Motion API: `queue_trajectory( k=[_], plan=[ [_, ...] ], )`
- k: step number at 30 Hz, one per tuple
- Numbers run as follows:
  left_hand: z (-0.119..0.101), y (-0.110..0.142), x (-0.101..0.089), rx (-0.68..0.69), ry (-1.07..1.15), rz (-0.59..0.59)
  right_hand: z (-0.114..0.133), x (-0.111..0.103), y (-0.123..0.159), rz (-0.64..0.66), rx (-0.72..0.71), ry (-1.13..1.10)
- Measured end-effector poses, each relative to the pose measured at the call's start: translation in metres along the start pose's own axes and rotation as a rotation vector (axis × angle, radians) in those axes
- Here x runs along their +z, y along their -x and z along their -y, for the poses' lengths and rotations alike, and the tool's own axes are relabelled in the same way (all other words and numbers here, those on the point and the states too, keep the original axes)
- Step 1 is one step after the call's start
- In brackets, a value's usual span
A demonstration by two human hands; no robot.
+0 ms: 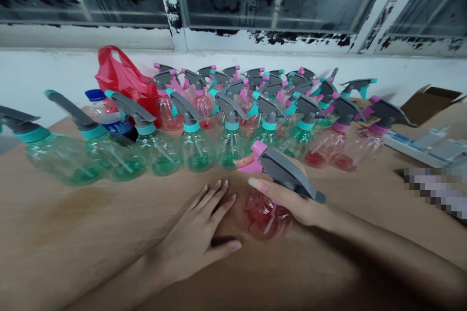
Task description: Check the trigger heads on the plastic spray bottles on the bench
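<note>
A clear pink spray bottle [265, 221] with a grey and pink trigger head is held at its neck by my right hand [292, 198]. It stands on the wooden table, close to the front. My left hand [204, 226] lies flat on the tabletop just left of this bottle, fingers stretched and holding nothing. Behind both hands runs a row of clear spray bottles: green ones with turquoise collars, such as the green spray bottle [197, 153], and pink ones at the right end, such as the pink spray bottle [323, 148].
More spray bottles crowd behind the front row. A red plastic bag [122, 75] and a blue-capped bottle [105, 112] stand at the back left. To the right are an open cardboard box [425, 104] and a white tray-like object [419, 148]. A white wall with windows closes the back.
</note>
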State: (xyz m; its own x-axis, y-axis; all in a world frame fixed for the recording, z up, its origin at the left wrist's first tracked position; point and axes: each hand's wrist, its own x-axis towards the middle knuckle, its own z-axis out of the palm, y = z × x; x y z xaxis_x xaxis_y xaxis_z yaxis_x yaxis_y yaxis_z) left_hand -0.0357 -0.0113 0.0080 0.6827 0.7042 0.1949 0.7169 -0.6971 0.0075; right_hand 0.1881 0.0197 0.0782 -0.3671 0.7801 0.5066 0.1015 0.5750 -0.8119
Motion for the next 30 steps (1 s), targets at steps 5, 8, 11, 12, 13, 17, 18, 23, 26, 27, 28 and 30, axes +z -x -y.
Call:
queue_trajectory(
  k=[5,8,11,12,13,17,18,23,26,27,28,30],
  plan=[
    [-0.0005,0.0,-0.0005,0.011,-0.008,-0.013,-0.0013,-0.0007,0.0013,0.003,0.017,-0.01],
    [-0.0004,-0.0008,-0.0012,0.009,-0.002,-0.009,-0.0012,-0.0007,0.0013,0.01,0.014,-0.017],
    [-0.0005,-0.0006,-0.0018,0.004,0.005,0.001,-0.0006,-0.0008,0.0005,0.02,0.006,-0.025],
    [-0.0006,-0.0004,-0.0019,0.003,0.004,0.0,-0.0003,-0.0008,0.0002,0.024,0.007,-0.027],
    [-0.0007,-0.0002,-0.002,0.003,0.002,-0.001,0.0,-0.0009,0.0,0.024,0.01,-0.026],
    [-0.0009,-0.0005,-0.0024,0.002,-0.015,-0.006,0.0001,-0.0015,0.0009,0.008,0.018,-0.022],
    [-0.0009,-0.0009,-0.0027,0.001,-0.017,-0.003,0.0,-0.0016,0.0014,0.006,0.02,-0.021],
    [-0.001,-0.0025,-0.0044,0.004,0.01,0.005,0.0001,-0.0011,0.0022,0.008,0.016,-0.028],
    [-0.0017,-0.0024,-0.0044,0.003,0.007,-0.001,-0.0008,-0.0002,0.0017,-0.001,0.0,-0.022],
    [-0.0018,-0.0022,-0.0041,0.004,0.004,-0.007,-0.0013,0.0,0.0016,-0.002,-0.003,-0.012],
    [-0.0019,-0.0021,-0.0037,0.003,0.003,-0.011,-0.0018,0.0002,0.0016,-0.002,-0.003,0.003],
    [-0.0019,-0.0019,-0.0031,0.002,0.012,-0.012,-0.0024,0.0002,0.0017,0.003,0.007,0.043]
  ],
)
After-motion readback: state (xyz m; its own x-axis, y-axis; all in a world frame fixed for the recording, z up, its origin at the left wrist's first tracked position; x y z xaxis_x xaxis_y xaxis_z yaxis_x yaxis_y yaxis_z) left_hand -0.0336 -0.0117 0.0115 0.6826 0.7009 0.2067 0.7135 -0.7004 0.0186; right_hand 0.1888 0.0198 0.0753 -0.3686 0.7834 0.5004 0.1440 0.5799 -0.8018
